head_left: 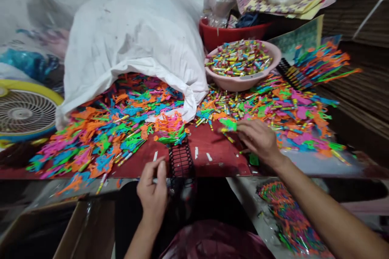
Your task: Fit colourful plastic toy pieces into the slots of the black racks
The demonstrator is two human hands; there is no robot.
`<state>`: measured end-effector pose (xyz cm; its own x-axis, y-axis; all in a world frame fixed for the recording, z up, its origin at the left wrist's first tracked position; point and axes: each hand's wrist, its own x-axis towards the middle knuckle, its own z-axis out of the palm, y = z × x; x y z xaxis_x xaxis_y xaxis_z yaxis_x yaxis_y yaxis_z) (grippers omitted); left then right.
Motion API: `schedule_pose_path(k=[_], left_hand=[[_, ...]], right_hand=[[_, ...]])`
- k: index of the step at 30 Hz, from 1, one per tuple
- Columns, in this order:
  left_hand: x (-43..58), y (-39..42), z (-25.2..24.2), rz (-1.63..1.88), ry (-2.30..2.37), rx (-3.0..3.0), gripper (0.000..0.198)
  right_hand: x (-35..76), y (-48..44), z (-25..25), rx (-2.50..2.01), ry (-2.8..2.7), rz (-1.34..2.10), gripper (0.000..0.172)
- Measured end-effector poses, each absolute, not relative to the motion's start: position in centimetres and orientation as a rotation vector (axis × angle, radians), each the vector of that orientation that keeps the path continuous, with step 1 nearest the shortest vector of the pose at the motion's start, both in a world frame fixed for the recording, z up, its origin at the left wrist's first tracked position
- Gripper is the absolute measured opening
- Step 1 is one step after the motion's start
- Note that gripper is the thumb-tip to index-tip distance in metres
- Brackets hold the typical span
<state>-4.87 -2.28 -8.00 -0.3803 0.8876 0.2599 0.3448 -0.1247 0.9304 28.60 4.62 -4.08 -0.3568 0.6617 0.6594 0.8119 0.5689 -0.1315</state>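
Observation:
My right hand point(259, 139) is over the red tabletop point(212, 141), its fingertips closed on a bright green flat plastic piece point(228, 124). Motion blurs these fingertips a little. At the table's front edge, my left hand point(153, 184) has thumb and fingers drawn together; whatever they may hold is hidden. Just right of it lies a black plastic rack point(181, 160) with looped edges, reaching over the edge towards my lap. Orange, pink and green plastic pieces point(170, 127) fill the rack's far end. A dark green piece point(253, 159) rests beneath my right hand.
A white sack point(136, 28) spills colourful plastic pieces point(106, 129) across the left. Behind stands a pink bowl point(243, 83) of small wrapped tubes, before a red basin point(209, 34). A filled rack point(287, 73) lies right. A fan point(24, 109) and cardboard box point(69, 226) are left.

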Motion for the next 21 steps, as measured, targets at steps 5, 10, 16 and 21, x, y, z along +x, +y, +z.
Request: schedule_pose_path(k=[5,10,16,21], left_hand=[[-1.6,-3.9,-5.1,0.884,1.159,0.98,0.066],[-0.9,-4.3,-4.9,0.864,0.884,0.76,0.045],[-0.4,-4.2,-4.8,0.913,0.86,0.737,0.033],[-0.3,-3.5,-5.7,1.047,0.946,0.895,0.029]], right_hand=[[22.4,3.1,-5.0,-0.745,-2.35,-0.459,0.023],[20.5,2.6,-6.5,-0.753,-2.344,-0.51,0.019],[19.3,1.5,-7.1,-0.778,-2.194,-0.32,0.025],[18.6,0.0,-6.9,-1.111,-1.853,0.454,0.03]])
